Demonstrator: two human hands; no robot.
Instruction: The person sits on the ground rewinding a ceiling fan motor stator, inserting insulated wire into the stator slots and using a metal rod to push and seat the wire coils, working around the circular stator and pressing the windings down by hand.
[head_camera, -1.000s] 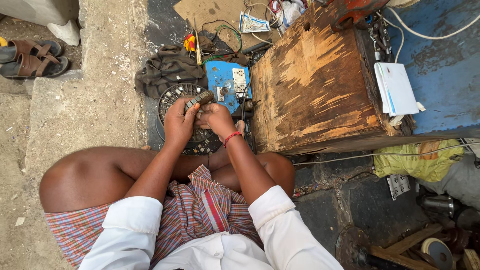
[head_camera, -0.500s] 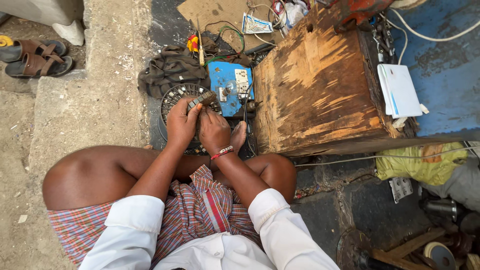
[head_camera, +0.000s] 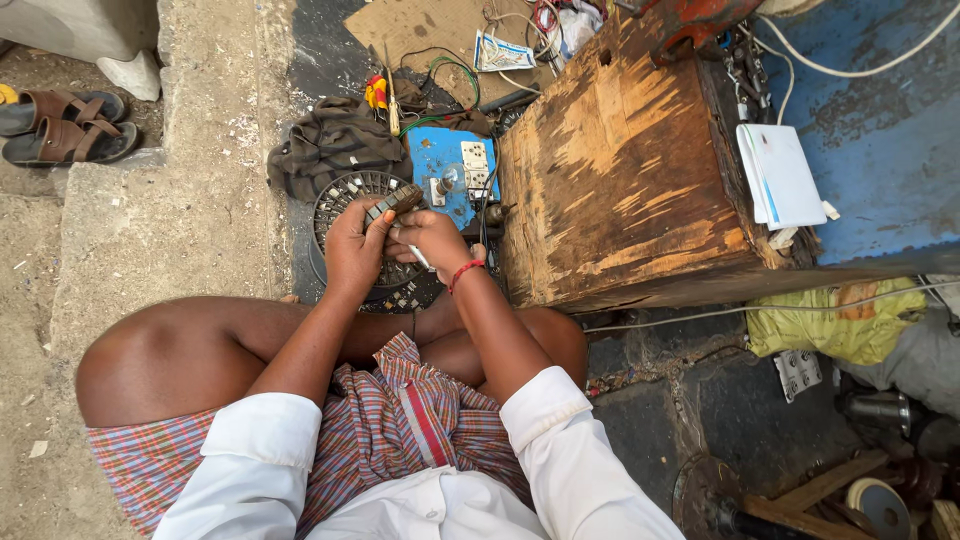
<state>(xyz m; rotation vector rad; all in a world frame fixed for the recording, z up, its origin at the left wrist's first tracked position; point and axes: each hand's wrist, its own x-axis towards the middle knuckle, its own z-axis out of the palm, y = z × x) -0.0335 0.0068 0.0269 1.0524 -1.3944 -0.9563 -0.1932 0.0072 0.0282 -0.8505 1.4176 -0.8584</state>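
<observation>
I sit cross-legged on the ground. My left hand (head_camera: 355, 250) grips a small dark metal part (head_camera: 395, 202), held above a round slotted metal ring (head_camera: 345, 195) that lies on the floor. My right hand (head_camera: 430, 238), with a red thread at the wrist, closes around a thin light-coloured tool (head_camera: 420, 258) and touches the same part from the right. Both hands meet over the ring. How the tool meets the part is hidden by my fingers.
A blue switch board (head_camera: 455, 170) and a dark cloth (head_camera: 330, 140) lie beyond the ring. A worn wooden box (head_camera: 620, 170) stands right of my hands, a white notepad (head_camera: 780, 175) past it. Wires and a screwdriver (head_camera: 390, 95) lie ahead; sandals (head_camera: 60, 128) rest far left.
My hands stay together over the ring. The right hand has shifted slightly and curled its fingers in against the held part.
</observation>
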